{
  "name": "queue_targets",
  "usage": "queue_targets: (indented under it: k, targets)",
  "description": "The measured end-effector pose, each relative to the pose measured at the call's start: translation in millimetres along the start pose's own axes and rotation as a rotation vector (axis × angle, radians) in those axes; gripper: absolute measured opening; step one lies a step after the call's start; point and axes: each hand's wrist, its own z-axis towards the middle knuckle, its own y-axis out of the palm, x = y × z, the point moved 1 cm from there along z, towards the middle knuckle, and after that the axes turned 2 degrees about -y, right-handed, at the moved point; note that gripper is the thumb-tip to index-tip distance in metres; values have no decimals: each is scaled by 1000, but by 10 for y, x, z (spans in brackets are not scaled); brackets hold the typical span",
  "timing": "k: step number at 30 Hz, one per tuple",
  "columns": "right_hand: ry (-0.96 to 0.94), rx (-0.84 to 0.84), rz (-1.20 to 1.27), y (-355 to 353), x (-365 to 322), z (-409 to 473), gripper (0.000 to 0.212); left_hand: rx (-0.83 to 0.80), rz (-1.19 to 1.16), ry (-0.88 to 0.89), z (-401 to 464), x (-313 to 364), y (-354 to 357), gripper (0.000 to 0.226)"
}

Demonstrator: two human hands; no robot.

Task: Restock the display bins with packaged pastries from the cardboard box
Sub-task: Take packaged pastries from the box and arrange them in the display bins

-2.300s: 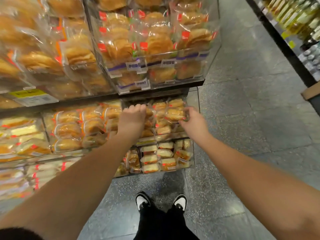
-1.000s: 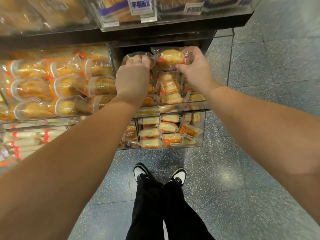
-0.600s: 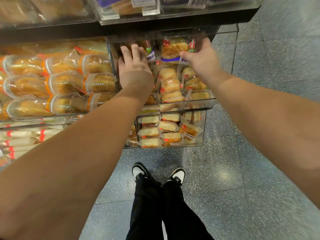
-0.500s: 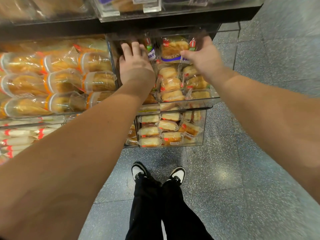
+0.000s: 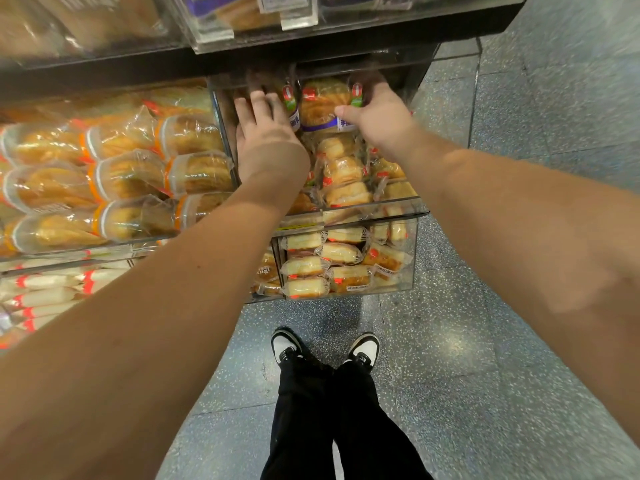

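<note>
Both my hands reach into a clear acrylic display bin (image 5: 381, 207) on the middle shelf, which is full of small wrapped pastries. My left hand (image 5: 266, 136) lies with straight fingers on a package at the bin's back left, its fingertips under the shelf edge. My right hand (image 5: 377, 114) grips the right end of a wrapped pastry with a purple band and red labels (image 5: 323, 103), thumb on its front. The cardboard box is not in view.
Larger wrapped buns fill the bin to the left (image 5: 114, 174). A lower bin (image 5: 346, 265) holds more small pastries. A black shelf (image 5: 311, 50) with price tags hangs close above my hands. My shoes (image 5: 325, 348) stand on the speckled grey floor; the aisle runs on to the right.
Both hands have pushed deeper toward the bin's back. The left hand went from gripping a package to lying flat on it. The right hand stood its pastry upright at the back.
</note>
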Motion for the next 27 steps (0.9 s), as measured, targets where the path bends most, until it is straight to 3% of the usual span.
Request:
queue_targets:
  k: [2,5,6,9,12,17,20,27]
  targets:
    - [-7,26,-40,14,19,35,60,35,-24,12,-81,-18,8,76]
    - [2,198,-84,51,24,23,81,92,-19,92,-224,-33,67,67]
    - [-6,248,-52,73,39,10,80,73,-21,109,-226,-32,73,66]
    - [-61,265,-48,148,90,-41,38,-26,-83,88,-124,3,33,71]
    - [-105,213,-56,191,88,-73,23,-65,-148,61,-47,17,17,74]
    - [-86,2,-115,53,94,-228,46,-194,-162,74,-93,-1,-32,75]
    - [-46,-82,-134,-83,46,-404,58,-244,-213,178,-151,-43,-98,71]
    - [67,-41,-168,-396,-229,-1099,67,-353,-409,259,-613,-186,-634,44]
